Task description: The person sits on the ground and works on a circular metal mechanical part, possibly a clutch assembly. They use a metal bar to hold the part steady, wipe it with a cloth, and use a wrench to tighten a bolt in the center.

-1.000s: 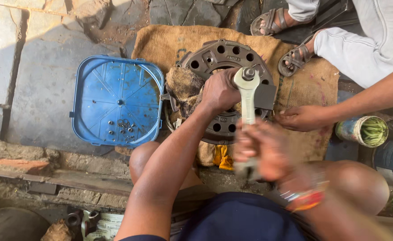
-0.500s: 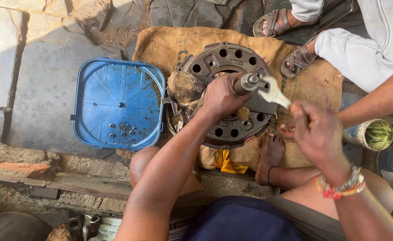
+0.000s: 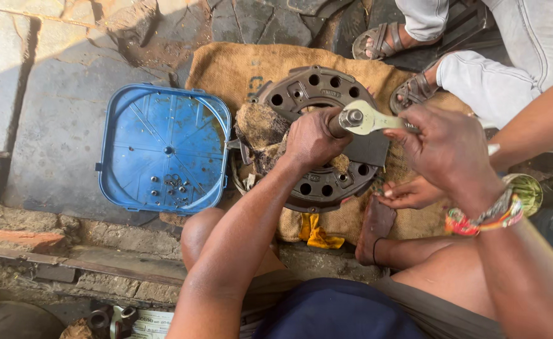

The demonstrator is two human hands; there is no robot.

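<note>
Fingers (image 3: pixel 414 135) around wrench (image 3: pixel 377 120), beside tray (image 3: pixel 110 144)

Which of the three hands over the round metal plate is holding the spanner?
The right hand grips the spanner; the left hand holds the shaft, and another person's hand rests flat.

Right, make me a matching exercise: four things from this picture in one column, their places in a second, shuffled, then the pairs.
Things:
1. spanner
2. small bolts
3. yellow cloth
4. round metal plate

Places:
A. lying in the blue tray
B. resting on the sackcloth
C. gripped by the right hand
D. sticking out from under the sackcloth's near edge

Pairs: 1-C, 2-A, 3-D, 4-B
</note>
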